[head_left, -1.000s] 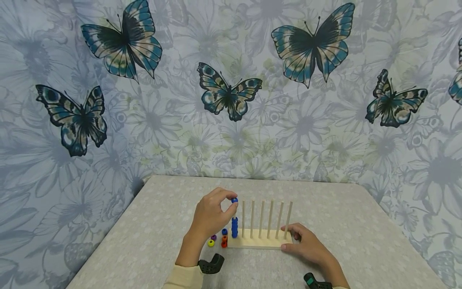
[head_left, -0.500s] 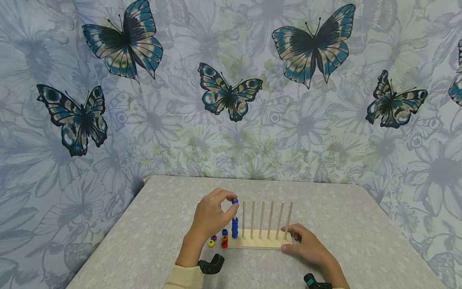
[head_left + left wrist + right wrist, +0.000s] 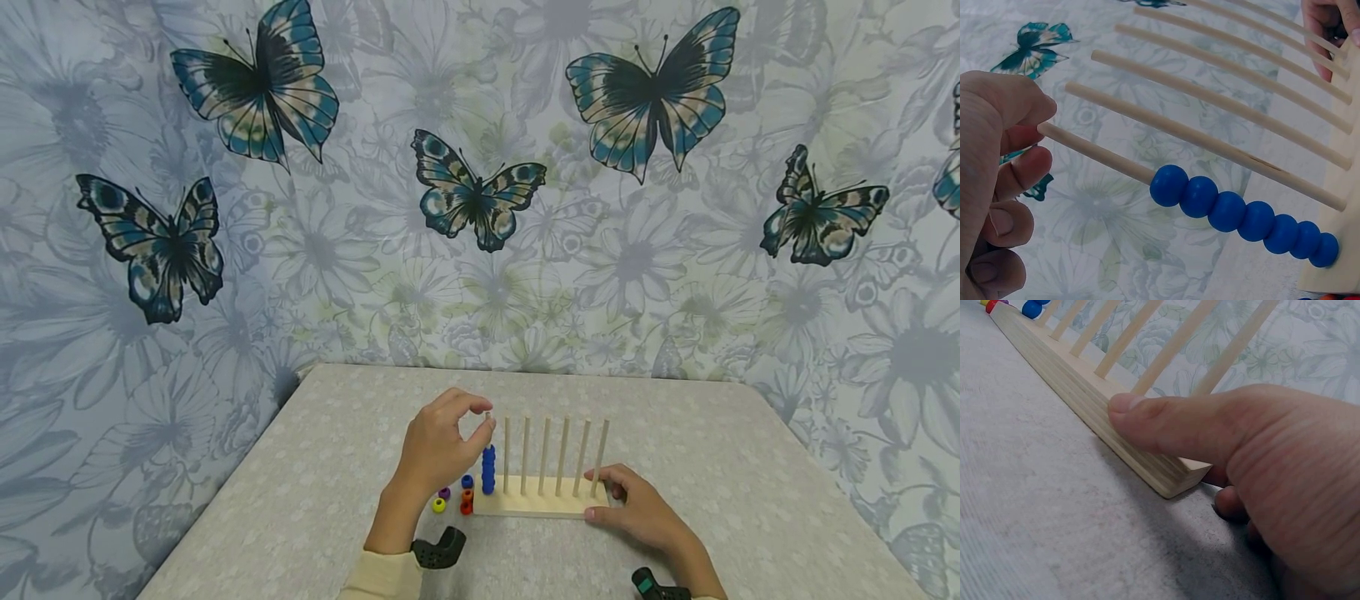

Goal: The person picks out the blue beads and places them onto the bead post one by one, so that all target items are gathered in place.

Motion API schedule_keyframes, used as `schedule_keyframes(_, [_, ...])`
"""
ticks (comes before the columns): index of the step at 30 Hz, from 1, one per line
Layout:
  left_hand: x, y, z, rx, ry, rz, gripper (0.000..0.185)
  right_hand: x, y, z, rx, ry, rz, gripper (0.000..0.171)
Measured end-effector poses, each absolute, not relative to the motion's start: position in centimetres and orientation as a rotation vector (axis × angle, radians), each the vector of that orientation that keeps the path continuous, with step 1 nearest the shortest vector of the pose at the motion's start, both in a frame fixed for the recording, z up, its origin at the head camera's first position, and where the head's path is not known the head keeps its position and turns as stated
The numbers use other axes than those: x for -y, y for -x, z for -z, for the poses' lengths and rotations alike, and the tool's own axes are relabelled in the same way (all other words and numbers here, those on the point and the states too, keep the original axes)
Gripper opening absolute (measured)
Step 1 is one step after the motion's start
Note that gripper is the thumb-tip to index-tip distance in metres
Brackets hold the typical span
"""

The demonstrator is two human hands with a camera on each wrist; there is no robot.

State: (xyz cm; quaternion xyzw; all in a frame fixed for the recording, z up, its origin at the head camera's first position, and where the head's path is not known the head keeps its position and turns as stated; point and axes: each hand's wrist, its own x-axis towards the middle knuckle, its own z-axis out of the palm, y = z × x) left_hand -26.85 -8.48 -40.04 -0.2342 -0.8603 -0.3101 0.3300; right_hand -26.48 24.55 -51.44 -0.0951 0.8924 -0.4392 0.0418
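Beads (image 3: 488, 469) in blue sit stacked on the leftmost peg (image 3: 487, 433) of the wooden rack (image 3: 536, 497), low and just left of centre in the head view; in the left wrist view they run as a row of seven from the middle of the frame down to the lower right corner, touching one another. Your left hand (image 3: 441, 450) is up at the top of that peg, thumb and forefinger curled close about its tip; they grip no bead, and I cannot tell whether they touch the wood. Your right hand (image 3: 637, 508) grasps the right end of the rack's base, thumb pressed along its front edge in the right wrist view and fingers wrapped behind. Loose beads (image 3: 452, 498) in yellow, purple, blue and orange lie on the grey table (image 3: 300, 500) just left of the base, below your left hand
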Motion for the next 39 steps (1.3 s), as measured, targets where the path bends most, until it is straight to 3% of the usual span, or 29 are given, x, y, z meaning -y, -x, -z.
schedule_keyframes(23, [10.5,26.8,40.3,2.280,0.613,0.791,0.018,-24.8,26.3,52.1,-2.697,0.304,1.366,0.052])
schedule_keyframes(39, [12.3,28.1,42.4,2.695,0.537,0.773,0.017,-24.5,26.5,51.1,-2.717,0.317,1.364,0.052])
